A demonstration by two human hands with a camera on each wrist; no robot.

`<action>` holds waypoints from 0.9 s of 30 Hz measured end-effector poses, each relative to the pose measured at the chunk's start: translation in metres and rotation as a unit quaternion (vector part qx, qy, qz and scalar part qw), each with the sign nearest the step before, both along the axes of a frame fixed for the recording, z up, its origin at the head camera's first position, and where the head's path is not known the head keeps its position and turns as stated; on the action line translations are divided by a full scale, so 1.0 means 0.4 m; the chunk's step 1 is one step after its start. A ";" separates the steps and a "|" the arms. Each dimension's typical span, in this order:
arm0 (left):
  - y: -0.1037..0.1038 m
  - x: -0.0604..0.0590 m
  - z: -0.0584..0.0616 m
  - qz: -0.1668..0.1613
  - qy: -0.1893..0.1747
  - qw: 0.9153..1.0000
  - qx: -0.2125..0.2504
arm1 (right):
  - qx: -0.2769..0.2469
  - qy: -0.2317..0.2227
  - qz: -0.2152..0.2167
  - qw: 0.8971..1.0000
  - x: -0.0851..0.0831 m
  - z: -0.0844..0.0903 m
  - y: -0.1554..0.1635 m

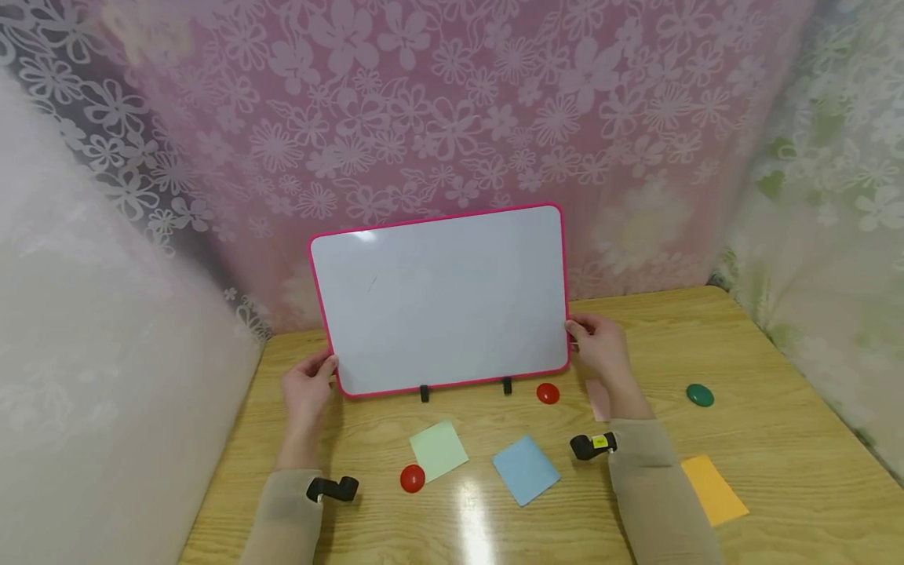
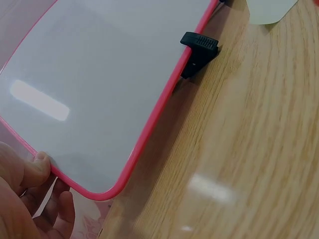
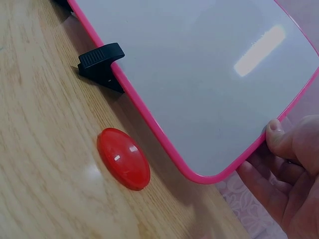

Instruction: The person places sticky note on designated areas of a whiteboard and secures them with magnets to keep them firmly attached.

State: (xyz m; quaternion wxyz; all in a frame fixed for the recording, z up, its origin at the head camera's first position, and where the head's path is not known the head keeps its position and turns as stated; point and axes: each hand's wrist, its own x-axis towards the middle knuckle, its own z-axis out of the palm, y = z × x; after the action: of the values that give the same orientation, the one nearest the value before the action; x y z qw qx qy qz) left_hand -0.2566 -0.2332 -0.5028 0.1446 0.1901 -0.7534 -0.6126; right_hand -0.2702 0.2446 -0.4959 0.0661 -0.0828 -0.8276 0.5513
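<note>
A whiteboard [image 1: 445, 302] with a pink frame stands upright at the back of the table, a little tilted, its right side higher in the head view. Two black clip feet [image 2: 200, 52] are on its lower edge. My left hand [image 1: 308, 388] pinches the left edge near the bottom corner, thumb on the front face. On the opposite edge, my right hand [image 1: 600, 345] grips the frame low down, with the thumb in front and fingers behind. A red oval magnet [image 3: 123, 158] lies on the table just before the board's right clip foot.
On the wooden table [image 1: 381, 526] lie a green sticky note [image 1: 438, 450], a blue one [image 1: 526, 471], an orange one [image 1: 712, 490] and a pink one [image 1: 598, 399] partly under the right wrist. Another red magnet [image 1: 413, 478] and a green magnet [image 1: 700, 395] lie there. A flowered curtain [image 1: 452, 118] hangs behind.
</note>
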 end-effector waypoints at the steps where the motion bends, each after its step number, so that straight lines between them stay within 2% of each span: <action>1: 0.002 -0.003 0.000 0.001 0.000 1.000 0.003 | 0.001 0.001 -0.001 1.000 0.000 0.000 0.002; 12: 0.012 -0.013 -0.004 0.007 0.024 0.999 0.019 | 0.000 -0.001 -0.006 1.000 -0.001 -0.008 0.006; 27: 0.018 0.004 -0.002 -0.013 0.029 0.999 -0.013 | -0.001 0.008 0.005 1.000 0.001 -0.009 0.015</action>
State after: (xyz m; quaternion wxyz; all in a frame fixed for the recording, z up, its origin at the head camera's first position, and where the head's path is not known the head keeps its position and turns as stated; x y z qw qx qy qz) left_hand -0.2552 -0.2259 -0.5035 0.1610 0.1608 -0.7590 -0.6101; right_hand -0.2699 0.2506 -0.4995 0.0701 -0.0741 -0.8269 0.5530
